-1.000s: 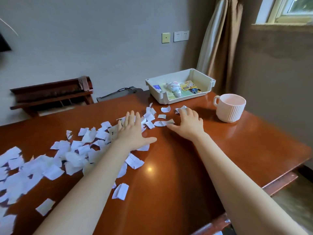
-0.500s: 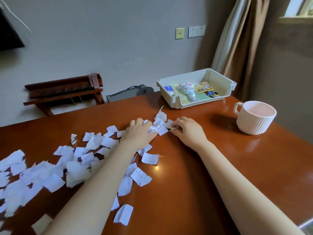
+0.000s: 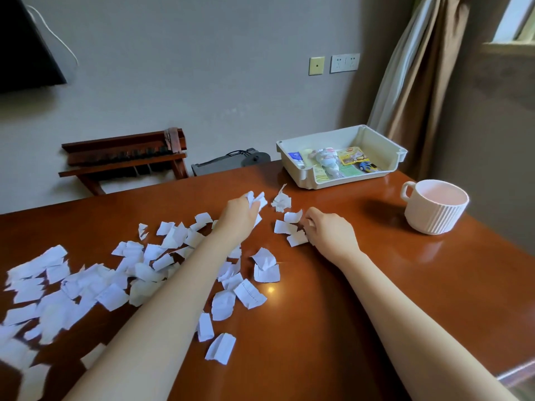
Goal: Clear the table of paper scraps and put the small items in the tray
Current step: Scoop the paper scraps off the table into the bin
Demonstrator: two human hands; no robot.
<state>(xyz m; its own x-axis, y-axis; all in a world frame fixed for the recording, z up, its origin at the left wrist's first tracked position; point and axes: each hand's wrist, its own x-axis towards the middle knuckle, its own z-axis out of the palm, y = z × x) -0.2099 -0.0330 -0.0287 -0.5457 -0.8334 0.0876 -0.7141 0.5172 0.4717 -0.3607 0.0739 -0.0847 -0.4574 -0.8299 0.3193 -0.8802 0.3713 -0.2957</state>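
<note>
Several white paper scraps (image 3: 86,282) are strewn over the left and middle of the brown wooden table (image 3: 376,299). My left hand (image 3: 238,217) grips a bunch of scraps, and crumpled paper sticks out above its fingers. My right hand (image 3: 330,233) has its fingers curled on a few scraps (image 3: 292,231) that lie at its left side on the table. A small crumpled clump of scraps (image 3: 281,200) sits between my hands and the tray. The cream tray (image 3: 389,146) stands at the far right edge and holds several small items (image 3: 327,162).
A pale ribbed mug (image 3: 435,208) stands to the right of my right hand. Behind the table are a dark wooden rack (image 3: 124,157) and a black device (image 3: 228,162) by the wall. A curtain (image 3: 411,82) hangs at the right.
Both hands went from flat on the table to curled round scraps. My left hand has lifted slightly with a bunch of paper, and my hands have drawn a little apart.
</note>
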